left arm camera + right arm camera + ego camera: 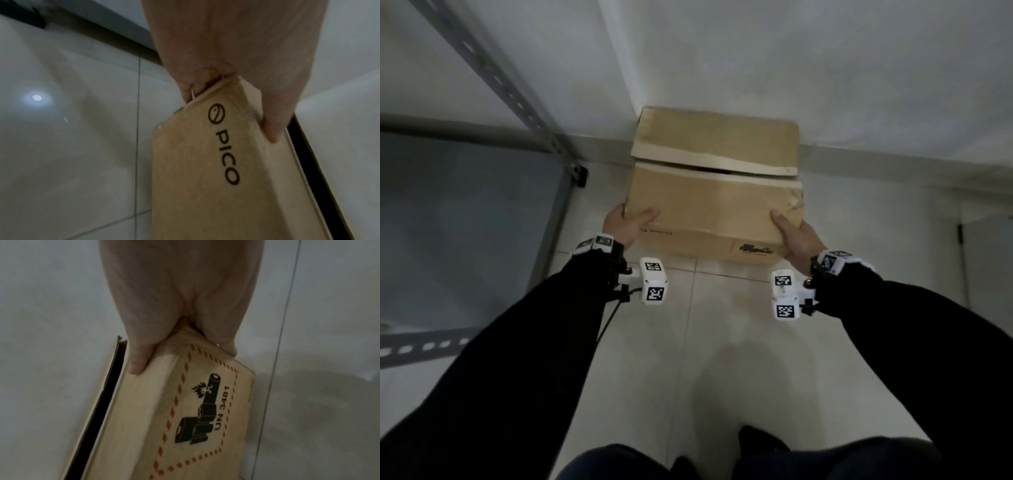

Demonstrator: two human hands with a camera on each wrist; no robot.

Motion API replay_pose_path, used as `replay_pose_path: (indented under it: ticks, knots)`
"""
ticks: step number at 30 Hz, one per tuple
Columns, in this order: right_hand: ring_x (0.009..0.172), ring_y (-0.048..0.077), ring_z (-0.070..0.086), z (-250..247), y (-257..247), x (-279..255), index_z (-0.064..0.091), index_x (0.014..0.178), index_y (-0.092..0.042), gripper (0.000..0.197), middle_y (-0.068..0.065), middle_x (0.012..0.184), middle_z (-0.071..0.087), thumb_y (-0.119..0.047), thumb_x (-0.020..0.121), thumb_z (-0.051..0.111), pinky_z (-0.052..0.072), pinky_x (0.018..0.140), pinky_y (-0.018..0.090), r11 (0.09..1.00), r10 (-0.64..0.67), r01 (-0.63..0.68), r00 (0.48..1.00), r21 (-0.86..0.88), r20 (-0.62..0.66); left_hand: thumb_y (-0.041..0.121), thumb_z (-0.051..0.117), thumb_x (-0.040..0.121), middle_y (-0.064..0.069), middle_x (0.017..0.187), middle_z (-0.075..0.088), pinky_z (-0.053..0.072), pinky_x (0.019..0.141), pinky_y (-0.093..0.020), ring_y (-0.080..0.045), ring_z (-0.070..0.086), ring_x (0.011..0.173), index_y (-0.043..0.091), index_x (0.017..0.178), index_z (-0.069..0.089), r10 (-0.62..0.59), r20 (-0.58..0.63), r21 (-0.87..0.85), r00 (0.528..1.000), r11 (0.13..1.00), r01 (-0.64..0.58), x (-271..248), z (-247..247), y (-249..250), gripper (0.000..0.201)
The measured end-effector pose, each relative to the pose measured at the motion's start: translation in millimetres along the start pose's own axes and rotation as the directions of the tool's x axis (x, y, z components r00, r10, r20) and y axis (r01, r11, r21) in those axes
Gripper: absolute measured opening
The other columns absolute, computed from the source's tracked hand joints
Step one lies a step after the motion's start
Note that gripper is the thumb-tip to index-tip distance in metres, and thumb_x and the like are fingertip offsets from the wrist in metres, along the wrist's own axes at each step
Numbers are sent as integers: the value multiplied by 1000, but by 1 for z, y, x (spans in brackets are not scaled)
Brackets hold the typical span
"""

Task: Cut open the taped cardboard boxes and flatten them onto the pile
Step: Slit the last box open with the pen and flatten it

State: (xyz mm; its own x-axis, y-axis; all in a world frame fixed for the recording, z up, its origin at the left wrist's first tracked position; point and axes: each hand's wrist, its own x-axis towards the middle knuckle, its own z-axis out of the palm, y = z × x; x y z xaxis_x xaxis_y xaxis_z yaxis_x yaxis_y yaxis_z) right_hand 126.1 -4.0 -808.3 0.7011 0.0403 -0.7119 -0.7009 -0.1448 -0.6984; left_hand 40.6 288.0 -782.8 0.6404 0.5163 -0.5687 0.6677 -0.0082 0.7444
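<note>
A brown cardboard box (714,192) is held off the tiled floor in front of a white wall corner. Its two top flaps are parted along the middle seam, with a dark gap between them. My left hand (625,224) grips the near left corner, thumb on top and fingers underneath. In the left wrist view the box (205,162) shows a black "PICO" print below my left hand (236,81). My right hand (794,234) grips the near right corner the same way. The right wrist view shows the box (164,418) with a battery warning label, my right hand (174,329) clamped on its corner.
A grey metal shelf rack (465,205) with a slotted upright stands at the left. White walls meet in a corner (626,85) behind the box. Pale floor tiles (722,342) stretch between me and the box.
</note>
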Motion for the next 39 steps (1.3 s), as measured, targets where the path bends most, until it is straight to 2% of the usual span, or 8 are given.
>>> replay_pose_path:
  ticks: [6,15,17,20,24,34,37,39]
  knots:
    - [98,26,63,-29,-43,-139,50,130,-8,53,11,120,62,-38,87,62,53,78,38,989,114,-119,992,86,59,40,80,72,-2,111,60,49,87,-31,-20,60,101,10,120,47,-2,-111,-23,994,1000,-1,-119,-32,63,65]
    - [93,17,66,-89,-194,-433,59,111,-11,37,1,104,68,-34,83,64,50,94,39,987,-4,5,1000,163,-9,39,78,74,-1,131,56,42,104,-36,-19,55,117,13,141,44,19,-137,-125,990,992,-36,-383,-118,222,80]
    - [96,16,67,-104,-227,-492,62,101,-15,39,3,107,70,-43,74,69,50,94,37,986,-45,48,999,160,-21,30,76,79,-2,127,58,44,100,-33,-19,56,115,10,137,47,74,-131,-156,989,983,-94,-436,-136,263,67]
    - [98,15,66,-126,-266,-573,62,96,-20,19,0,106,69,-35,85,64,51,89,31,979,-128,135,990,154,-56,26,71,84,0,116,61,45,93,-31,-18,59,107,20,119,55,184,-74,-157,980,968,-193,-504,-160,315,39]
    - [97,12,66,-166,-294,-659,63,99,-19,18,-3,104,70,-32,85,65,51,87,28,954,-234,255,962,157,-142,23,72,83,2,110,65,50,86,-25,-13,62,100,17,117,58,351,34,-155,936,927,-342,-566,-175,368,38]
    - [103,18,63,-344,-314,-751,58,121,-18,36,-1,115,65,-31,88,62,51,88,35,887,-394,459,812,56,-430,40,71,82,11,88,54,38,60,-15,-9,53,79,12,102,50,606,144,-42,782,793,-607,-677,-27,464,40]
    - [101,23,61,-414,-306,-754,63,110,-21,43,1,109,66,-52,80,65,50,91,45,899,-385,432,708,-69,-592,44,69,82,3,98,59,43,69,-23,-15,56,88,11,110,55,604,200,-28,771,791,-612,-713,49,469,45]
    - [100,26,61,-463,-305,-751,63,103,-23,51,3,107,66,-63,71,63,50,90,49,907,-387,406,699,-112,-602,43,68,83,1,105,61,45,81,-26,-17,58,95,12,119,58,603,219,-57,767,792,-607,-733,96,469,48]
